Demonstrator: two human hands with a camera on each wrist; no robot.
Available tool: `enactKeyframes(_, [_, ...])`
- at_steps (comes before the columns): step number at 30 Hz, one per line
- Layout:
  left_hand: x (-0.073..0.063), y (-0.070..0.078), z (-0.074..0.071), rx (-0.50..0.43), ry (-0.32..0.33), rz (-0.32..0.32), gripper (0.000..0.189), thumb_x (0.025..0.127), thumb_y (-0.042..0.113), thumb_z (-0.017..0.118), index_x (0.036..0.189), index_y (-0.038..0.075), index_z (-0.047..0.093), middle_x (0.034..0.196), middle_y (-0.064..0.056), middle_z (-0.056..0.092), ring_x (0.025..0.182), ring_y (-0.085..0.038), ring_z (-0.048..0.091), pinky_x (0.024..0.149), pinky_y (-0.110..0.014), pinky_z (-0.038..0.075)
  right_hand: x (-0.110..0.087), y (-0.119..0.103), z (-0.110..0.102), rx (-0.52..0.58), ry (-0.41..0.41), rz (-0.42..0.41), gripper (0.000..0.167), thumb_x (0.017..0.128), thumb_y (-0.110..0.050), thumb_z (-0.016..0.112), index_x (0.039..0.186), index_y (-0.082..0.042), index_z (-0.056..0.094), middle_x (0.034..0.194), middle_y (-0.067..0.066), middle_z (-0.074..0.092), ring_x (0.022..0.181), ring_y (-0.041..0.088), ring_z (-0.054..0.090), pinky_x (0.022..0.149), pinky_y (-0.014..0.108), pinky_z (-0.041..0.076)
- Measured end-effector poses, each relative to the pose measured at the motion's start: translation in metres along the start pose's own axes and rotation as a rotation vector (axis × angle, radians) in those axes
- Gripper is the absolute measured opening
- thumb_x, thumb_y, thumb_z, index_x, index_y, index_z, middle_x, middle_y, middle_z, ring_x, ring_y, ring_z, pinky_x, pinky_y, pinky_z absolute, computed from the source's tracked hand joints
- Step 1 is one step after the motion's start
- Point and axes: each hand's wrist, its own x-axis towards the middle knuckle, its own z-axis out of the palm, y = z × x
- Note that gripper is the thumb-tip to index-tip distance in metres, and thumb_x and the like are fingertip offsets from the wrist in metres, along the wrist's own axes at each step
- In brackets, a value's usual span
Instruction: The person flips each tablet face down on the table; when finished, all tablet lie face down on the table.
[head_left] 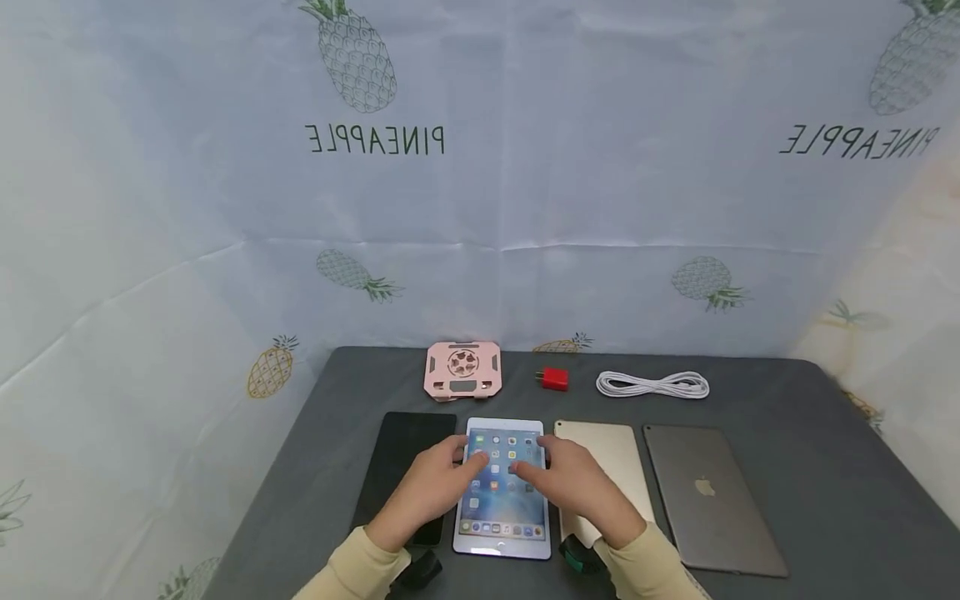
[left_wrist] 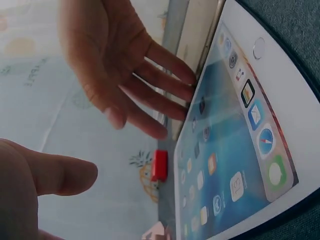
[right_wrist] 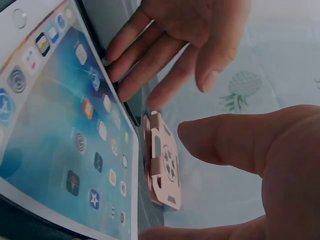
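Note:
A white tablet (head_left: 501, 492) lies face up with its home screen lit. My left hand (head_left: 433, 482) is at its left edge and my right hand (head_left: 576, 477) at its right edge. Both thumbs stand over the screen, apart from the glass. In the left wrist view, the fairly straight fingers of the right hand (left_wrist: 130, 75) reach the edge of the tablet (left_wrist: 225, 140). The right wrist view shows the left hand's fingers (right_wrist: 150, 62) likewise along the opposite edge. Whether the fingertips bear on the tablet is hard to tell.
A black tablet (head_left: 401, 450) lies left of the white one. To the right lie a gold tablet (head_left: 611, 450) and a dark grey tablet (head_left: 705, 508). Behind are a pink foldable stand (head_left: 462, 388), a red charger plug (head_left: 555, 379) and a coiled white cable (head_left: 652, 385).

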Motion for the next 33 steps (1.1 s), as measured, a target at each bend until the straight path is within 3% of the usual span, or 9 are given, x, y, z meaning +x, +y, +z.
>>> enactKeyframes(5, [0.000, 0.002, 0.000, 0.003, -0.039, 0.009, 0.073, 0.103, 0.051, 0.067, 0.150, -0.004, 0.057, 0.150, -0.024, 0.064, 0.129, -0.040, 0.069, 0.100, -0.061, 0.060, -0.001, 0.003, 0.003, -0.002, 0.017, -0.022, 0.071, 0.094, -0.043, 0.081, 0.142, 0.008, 0.064, 0.127, 0.023, 0.074, 0.117, 0.035, 0.073, 0.098, 0.058, 0.061])
enactKeyframes(15, [0.003, 0.005, -0.005, -0.122, -0.093, -0.028, 0.071, 0.103, 0.051, 0.067, 0.148, -0.004, 0.060, 0.153, -0.026, 0.060, 0.137, -0.043, 0.063, 0.110, -0.065, 0.054, -0.002, 0.003, 0.009, -0.027, 0.046, -0.033, 0.068, 0.091, -0.043, 0.083, 0.139, 0.004, 0.068, 0.132, 0.026, 0.070, 0.120, 0.040, 0.070, 0.098, 0.064, 0.059])
enactKeyframes(21, [0.005, 0.001, -0.005, -0.214, -0.080, -0.019, 0.067, 0.106, 0.044, 0.065, 0.146, -0.009, 0.060, 0.148, -0.025, 0.064, 0.131, -0.037, 0.066, 0.110, -0.061, 0.055, -0.004, 0.001, 0.010, -0.029, 0.056, -0.024, 0.069, 0.091, -0.041, 0.083, 0.140, 0.004, 0.067, 0.131, 0.027, 0.070, 0.117, 0.040, 0.070, 0.095, 0.066, 0.060])
enactKeyframes(29, [0.011, -0.002, -0.006, -0.294, -0.015, -0.059, 0.063, 0.105, 0.039, 0.064, 0.146, -0.009, 0.060, 0.139, -0.023, 0.068, 0.107, -0.027, 0.071, 0.099, -0.051, 0.062, -0.004, 0.000, 0.009, -0.024, 0.052, -0.012, 0.073, 0.091, -0.042, 0.084, 0.144, 0.003, 0.063, 0.128, 0.026, 0.069, 0.110, 0.036, 0.070, 0.090, 0.063, 0.062])
enactKeyframes(33, [0.012, -0.002, -0.006, -0.307, -0.008, -0.063, 0.062, 0.105, 0.038, 0.064, 0.146, -0.009, 0.059, 0.140, -0.023, 0.068, 0.109, -0.028, 0.070, 0.101, -0.052, 0.061, -0.003, -0.001, 0.009, -0.022, 0.043, -0.013, 0.071, 0.091, -0.043, 0.084, 0.143, 0.001, 0.065, 0.127, 0.024, 0.070, 0.109, 0.034, 0.069, 0.089, 0.061, 0.062])
